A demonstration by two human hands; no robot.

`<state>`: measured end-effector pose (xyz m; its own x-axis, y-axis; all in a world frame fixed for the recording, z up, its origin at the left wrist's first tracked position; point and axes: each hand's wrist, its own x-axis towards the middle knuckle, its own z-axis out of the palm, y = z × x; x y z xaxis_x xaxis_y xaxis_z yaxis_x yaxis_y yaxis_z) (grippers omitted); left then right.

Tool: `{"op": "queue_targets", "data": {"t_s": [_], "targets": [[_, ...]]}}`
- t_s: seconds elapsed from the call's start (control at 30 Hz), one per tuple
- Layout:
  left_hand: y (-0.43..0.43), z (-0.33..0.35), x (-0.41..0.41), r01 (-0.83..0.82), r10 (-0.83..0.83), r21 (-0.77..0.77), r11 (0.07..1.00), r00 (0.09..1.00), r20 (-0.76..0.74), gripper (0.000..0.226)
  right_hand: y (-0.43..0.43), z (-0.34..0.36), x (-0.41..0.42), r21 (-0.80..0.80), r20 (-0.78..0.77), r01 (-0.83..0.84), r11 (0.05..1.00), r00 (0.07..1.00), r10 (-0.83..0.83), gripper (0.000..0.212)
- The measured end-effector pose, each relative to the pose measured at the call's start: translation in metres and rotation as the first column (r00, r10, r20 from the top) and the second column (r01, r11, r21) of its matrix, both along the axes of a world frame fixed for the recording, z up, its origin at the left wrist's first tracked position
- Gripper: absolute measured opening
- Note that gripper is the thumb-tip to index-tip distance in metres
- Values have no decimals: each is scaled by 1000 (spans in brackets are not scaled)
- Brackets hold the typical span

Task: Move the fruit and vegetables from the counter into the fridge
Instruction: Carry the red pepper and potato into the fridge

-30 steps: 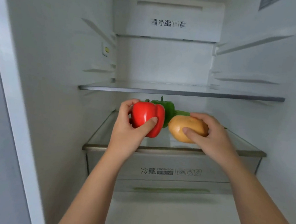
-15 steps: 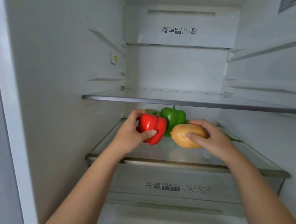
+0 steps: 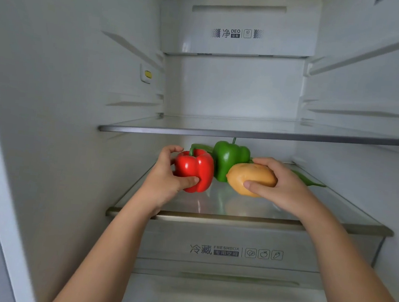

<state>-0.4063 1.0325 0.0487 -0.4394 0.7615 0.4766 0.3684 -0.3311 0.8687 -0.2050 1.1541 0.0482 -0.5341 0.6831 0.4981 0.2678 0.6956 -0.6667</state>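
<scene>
Inside the fridge (image 3: 64,87), over the lower glass shelf (image 3: 235,219) that caps the crisper drawer (image 3: 220,251), the person holds one vegetable in each hand. The left hand (image 3: 163,181) grips a red pepper (image 3: 195,167) from its left side, thumb across the front and fingers curled over the top by the stem. The right hand (image 3: 285,189) grips a potato (image 3: 249,178) from its right end, thumb under the front and fingers over the top. Both sit about midway between the shelf's front and back edges, left of its middle and close over the glass. Whether either already rests on it cannot be told.

A green pepper (image 3: 228,160) stands just behind them toward the back edge, and a long green vegetable (image 3: 306,179) lies toward the back right corner, under the upper shelf (image 3: 244,133).

The red pepper is probably light and hollow, with a waxy, glossy skin that could slip, so a wide hold around its lobes suits it better than a hard squeeze. The potato looks dense, firm and matte, so it should take a plain grasp across its middle. On smooth glass it may roll when released, so it should be laid on its flattest side.
</scene>
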Motion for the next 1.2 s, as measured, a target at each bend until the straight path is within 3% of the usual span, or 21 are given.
{"op": "queue_targets", "data": {"t_s": [0.47,0.63,0.8,0.9,1.0,1.2], "targets": [[-15,1,7,1,0,-25,1000,1000,9,81,-7,0,0,62,-23,40,997,999,-38,55],[-23,-1,9,-132,126,-72,989,988,-93,80,-12,1,0,189,-10,74,979,997,-74,47],[-33,-5,14,-262,242,-59,963,941,-236,71,-20,1,1,319,-66,140,937,990,-125,38],[-44,-8,19,-295,291,19,955,930,-226,56,-37,-2,-4,339,-146,202,919,976,-161,37],[-58,-12,27,-370,384,104,923,876,-291,44,-60,-8,-13,417,-175,208,885,974,-146,35],[-93,-27,47,-468,523,246,849,674,-523,30,-104,-26,-22,556,-152,200,807,979,-138,40]]}}
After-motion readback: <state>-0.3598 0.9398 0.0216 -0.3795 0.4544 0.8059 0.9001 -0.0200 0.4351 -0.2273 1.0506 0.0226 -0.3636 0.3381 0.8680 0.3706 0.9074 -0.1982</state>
